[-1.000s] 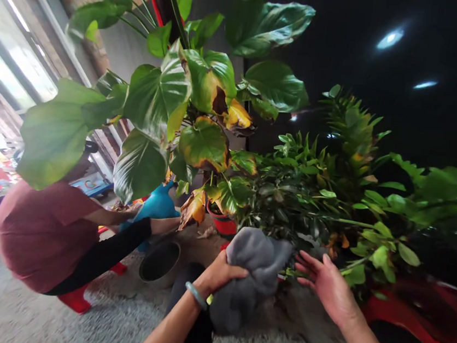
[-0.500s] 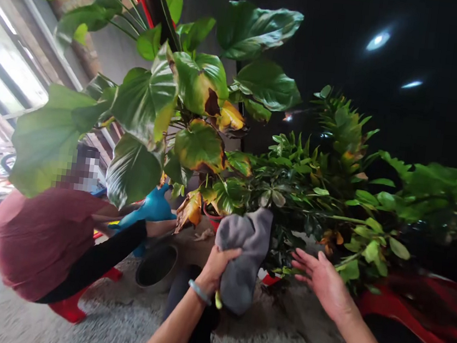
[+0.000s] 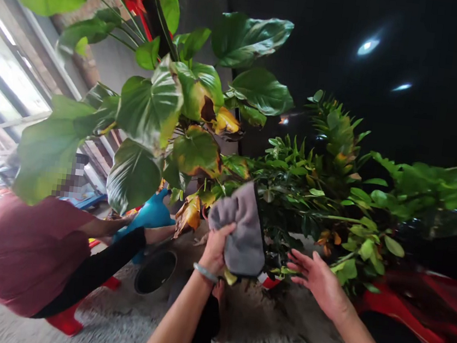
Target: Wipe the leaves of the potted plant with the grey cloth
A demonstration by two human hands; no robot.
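My left hand [image 3: 216, 250] is closed on a grey cloth [image 3: 244, 231], held up in front of the plants. Folds bunch at the cloth's upper left, and its lower right part hangs flat. A small yellow-green bit [image 3: 230, 277] shows below the hand; whether it is held too, I cannot tell. My right hand [image 3: 317, 281] is open, fingers spread, with nothing in it. It is nearest to the low green leaves [image 3: 349, 268] of the bushy plant [image 3: 291, 200] and apart from the cloth. A large-leaved plant [image 3: 149, 102] with yellow and brown patches rises at the left.
A person in a pink shirt [image 3: 30, 248] sits on a red stool [image 3: 65, 321] at the left, hands near a blue watering can [image 3: 152, 212]. A dark bucket [image 3: 154, 273] stands on the rough grey floor [image 3: 113, 318]. Red plastic [image 3: 413, 324] lies at right.
My left hand has raised the grey cloth slightly, and the cloth now spreads flatter and more squared. My right hand has shifted a little left and stays open.
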